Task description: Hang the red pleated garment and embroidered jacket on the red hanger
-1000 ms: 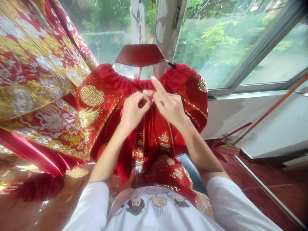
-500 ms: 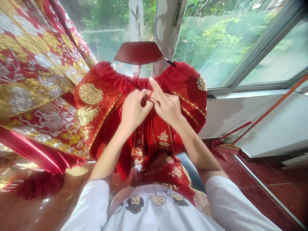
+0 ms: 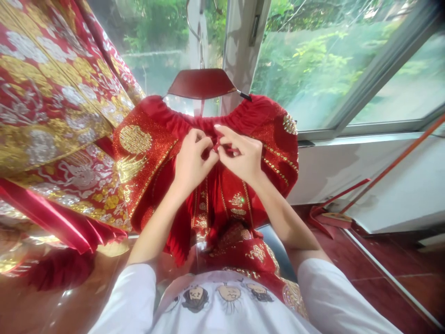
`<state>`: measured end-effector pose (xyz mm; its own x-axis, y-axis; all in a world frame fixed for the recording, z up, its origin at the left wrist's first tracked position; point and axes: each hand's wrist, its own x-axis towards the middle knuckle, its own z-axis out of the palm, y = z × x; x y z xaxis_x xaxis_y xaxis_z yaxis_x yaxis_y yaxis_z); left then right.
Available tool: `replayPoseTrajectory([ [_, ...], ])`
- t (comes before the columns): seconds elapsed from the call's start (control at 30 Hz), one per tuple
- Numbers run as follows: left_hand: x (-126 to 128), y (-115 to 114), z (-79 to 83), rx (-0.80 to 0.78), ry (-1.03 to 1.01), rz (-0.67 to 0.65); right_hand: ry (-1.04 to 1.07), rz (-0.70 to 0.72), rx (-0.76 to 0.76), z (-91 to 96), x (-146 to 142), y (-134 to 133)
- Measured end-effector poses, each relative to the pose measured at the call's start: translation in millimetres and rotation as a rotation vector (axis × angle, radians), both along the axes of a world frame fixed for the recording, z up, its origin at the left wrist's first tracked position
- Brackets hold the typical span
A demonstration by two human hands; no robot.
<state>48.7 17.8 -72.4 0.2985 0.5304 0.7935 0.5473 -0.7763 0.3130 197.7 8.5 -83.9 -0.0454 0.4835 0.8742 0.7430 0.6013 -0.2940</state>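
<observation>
A red garment (image 3: 156,134) with gold embroidery and beaded trim hangs by its gathered neckline from a dark red hanger (image 3: 198,83). At the middle of its front, just under the neckline, my left hand (image 3: 194,157) pinches a red cloth tie. My right hand (image 3: 241,155) faces it, thumb and fingertips closed on the same red tie. The fingertips of both hands nearly meet; the exact shape of the tie between them is partly hidden. More red embroidered cloth (image 3: 255,253) lies below, near my lap.
Red, gold and silver brocade (image 3: 69,125) hangs at the left, above a shiny red pleated band (image 3: 59,218). Behind the hanger is a sliding window (image 3: 313,69). A red-handled broom (image 3: 333,215) leans by the white wall at right.
My right index finger has bent down from its raised position toward the tie, and the right fingers have curled in. The garment and hanger appear slightly lower in view.
</observation>
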Motion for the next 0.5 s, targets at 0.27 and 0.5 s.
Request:
replayPoseTrajectory([
  [0.27,-15.4,0.7,2.8,0.218,-0.061,0.133,-0.037,-0.112,0.157,-5.2,14.7,0.6],
  [0.5,-5.0,3.7,-2.0,0.187,-0.312,-0.085,0.189,0.028,0.227,-7.0,8.0,3.4],
])
